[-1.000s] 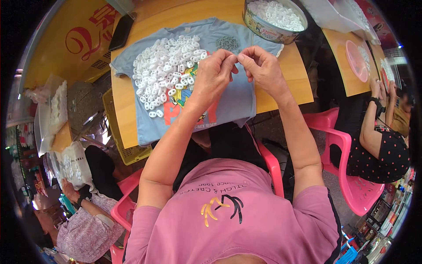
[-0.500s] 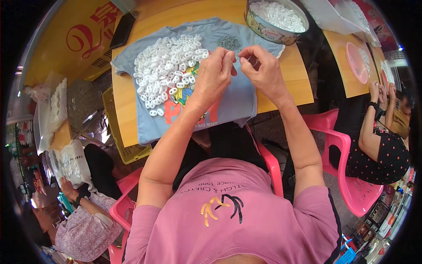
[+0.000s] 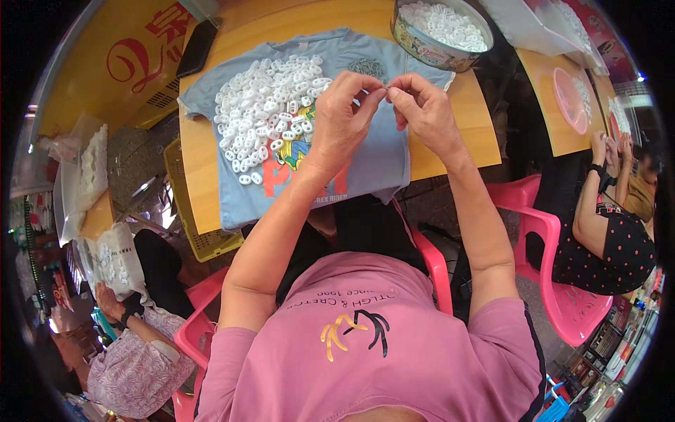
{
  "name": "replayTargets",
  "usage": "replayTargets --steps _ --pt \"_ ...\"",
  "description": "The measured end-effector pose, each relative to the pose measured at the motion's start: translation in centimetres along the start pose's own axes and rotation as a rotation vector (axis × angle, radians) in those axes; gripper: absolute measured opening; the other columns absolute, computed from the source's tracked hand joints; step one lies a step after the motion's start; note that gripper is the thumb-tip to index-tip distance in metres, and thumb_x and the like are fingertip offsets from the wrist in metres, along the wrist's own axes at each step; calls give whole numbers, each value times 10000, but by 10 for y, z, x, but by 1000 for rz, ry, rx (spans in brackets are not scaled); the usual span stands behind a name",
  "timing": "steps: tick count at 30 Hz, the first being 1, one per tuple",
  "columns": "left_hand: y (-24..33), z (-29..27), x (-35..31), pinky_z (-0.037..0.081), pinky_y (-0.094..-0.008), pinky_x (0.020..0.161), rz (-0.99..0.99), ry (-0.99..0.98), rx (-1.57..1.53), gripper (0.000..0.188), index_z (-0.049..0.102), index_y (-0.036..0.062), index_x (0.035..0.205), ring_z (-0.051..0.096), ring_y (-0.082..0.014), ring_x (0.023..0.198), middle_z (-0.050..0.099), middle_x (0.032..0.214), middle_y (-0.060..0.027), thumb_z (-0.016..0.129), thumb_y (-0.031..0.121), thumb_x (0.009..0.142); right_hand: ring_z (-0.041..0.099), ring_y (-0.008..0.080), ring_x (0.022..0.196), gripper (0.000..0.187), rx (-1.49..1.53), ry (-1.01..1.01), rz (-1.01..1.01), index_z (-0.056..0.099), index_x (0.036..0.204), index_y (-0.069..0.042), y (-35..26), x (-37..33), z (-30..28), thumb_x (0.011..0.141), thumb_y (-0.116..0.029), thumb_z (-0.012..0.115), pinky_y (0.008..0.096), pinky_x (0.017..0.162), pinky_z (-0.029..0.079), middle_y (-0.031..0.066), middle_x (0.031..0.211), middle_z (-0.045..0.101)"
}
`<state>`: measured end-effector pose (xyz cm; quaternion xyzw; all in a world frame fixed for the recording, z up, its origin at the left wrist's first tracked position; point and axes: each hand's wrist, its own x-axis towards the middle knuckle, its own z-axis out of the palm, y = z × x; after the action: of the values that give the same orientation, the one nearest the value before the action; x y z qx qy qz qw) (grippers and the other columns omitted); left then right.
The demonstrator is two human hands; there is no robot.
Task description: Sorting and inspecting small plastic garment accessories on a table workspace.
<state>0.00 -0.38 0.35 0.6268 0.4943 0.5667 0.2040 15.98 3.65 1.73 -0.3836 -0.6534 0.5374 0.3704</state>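
Observation:
My left hand (image 3: 346, 116) and my right hand (image 3: 427, 116) meet at their fingertips above a grey-blue T-shirt (image 3: 383, 158) spread on the table. Both are closed in a pinch; whatever lies between the fingers is too small to make out. To the left of my left hand, a heap of small white oval plastic pieces (image 3: 256, 105), each with two holes, covers part of the shirt. Just beyond my hands sits a little pile of thin grey metal pieces (image 3: 365, 67), partly hidden by my fingers.
A round printed tin (image 3: 439, 53) full of white pieces stands at the table's far right. A dark phone (image 3: 197, 49) lies at the far left. Below the table's left edge is a yellow crate (image 3: 186, 204). People sit on both sides, one on a pink chair (image 3: 555, 260).
My hands, a little apart before, have come together at the fingertips. The left hand moved slightly right. The heap and the metal pile look the same.

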Motion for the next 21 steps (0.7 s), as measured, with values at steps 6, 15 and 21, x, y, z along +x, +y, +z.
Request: replayTargets --steps 6,15,21 --pt "4 0 -2 481 -277 536 -88 10 -109 88 611 15 896 622 -167 659 606 837 -87 673 22 834 530 64 600 168 60 -19 9 602 993 -7 -6 -2 2 950 -169 583 221 541 460 -1 769 589" --pt "3 -1 -8 473 -237 583 -311 -21 -375 106 610 -6 933 597 -94 671 615 797 -42 662 62 871 540 53 601 144 63 20 -25 599 998 -14 -13 -8 6 925 -136 621 206 527 457 -16 736 569" --pt "12 -2 -10 467 -227 591 -373 -56 -413 165 621 -10 946 588 -77 680 623 764 -27 653 146 904 541 45 608 132 -11 43 -78 597 1001 -15 -10 -9 5 922 -117 625 199 532 458 -18 759 581"
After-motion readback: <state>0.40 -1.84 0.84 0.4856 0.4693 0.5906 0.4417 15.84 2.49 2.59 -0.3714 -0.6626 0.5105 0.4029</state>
